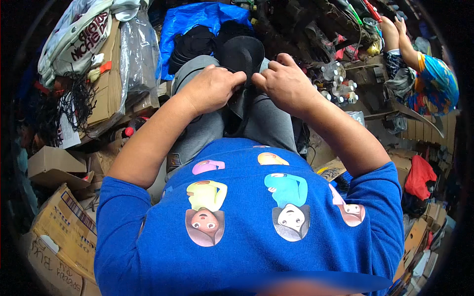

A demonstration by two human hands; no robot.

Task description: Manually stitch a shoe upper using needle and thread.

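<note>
Between my knees stands a black, flexible-looking piece (pixel 240 106) with a rounded upper end, perhaps a shoe part; I cannot tell its exact kind. My left hand (pixel 213 88) is closed in a pinch at its left edge, thumb and forefinger together. From the other side my right hand (pixel 284 81) pinches its right edge, knuckles up. The two hands nearly meet over it. A thin dark cord appears to run from my left hand across the grey-trousered thigh (pixel 205 130). Whatever small thing the fingertips may hold is hidden.
Stacked black pieces (pixel 193 48) lie on a blue plastic sheet (pixel 170 24) beyond my knees. Cardboard boxes (pixel 66 222) and plastic-wrapped card (pixel 138 59) crowd the left. Several small bottles (pixel 340 84) stand right. Another person in a colourful shirt (pixel 437 84) is at far right.
</note>
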